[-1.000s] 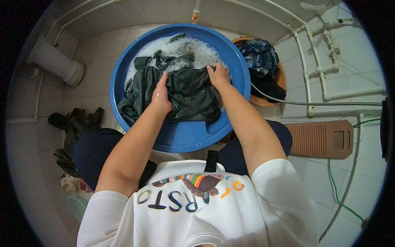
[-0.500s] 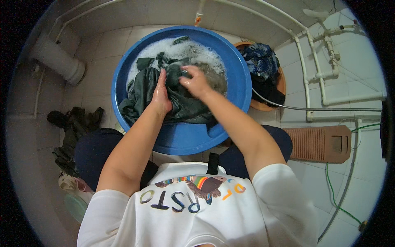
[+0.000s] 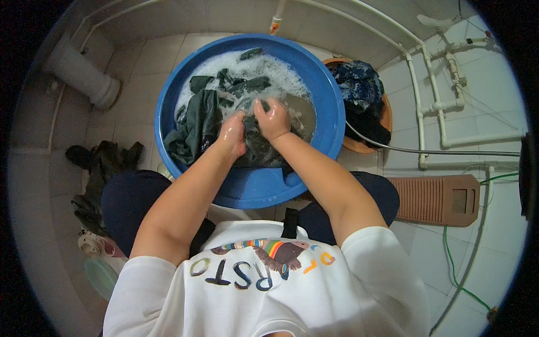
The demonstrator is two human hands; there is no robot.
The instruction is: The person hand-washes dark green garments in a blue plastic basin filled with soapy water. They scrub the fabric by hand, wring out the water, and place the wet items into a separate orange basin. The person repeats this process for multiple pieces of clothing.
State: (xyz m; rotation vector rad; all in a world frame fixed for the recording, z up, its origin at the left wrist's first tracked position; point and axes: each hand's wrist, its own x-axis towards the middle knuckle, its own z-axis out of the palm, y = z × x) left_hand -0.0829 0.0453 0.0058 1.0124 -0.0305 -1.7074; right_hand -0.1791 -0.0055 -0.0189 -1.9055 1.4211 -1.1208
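In the round blue tub (image 3: 252, 191), the wet dark green garment (image 3: 201, 118) lies bunched, its big heap left of the fingers and nearer the left hand (image 3: 231, 136), whose grip I can't tell, while the right hand (image 3: 274, 121) curls around a bit.

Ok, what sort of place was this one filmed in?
Probably a bathroom or wet room used for hand laundry: there are exposed white pipes, a brown washboard and a large blue basin holding suds and a dark green garment.
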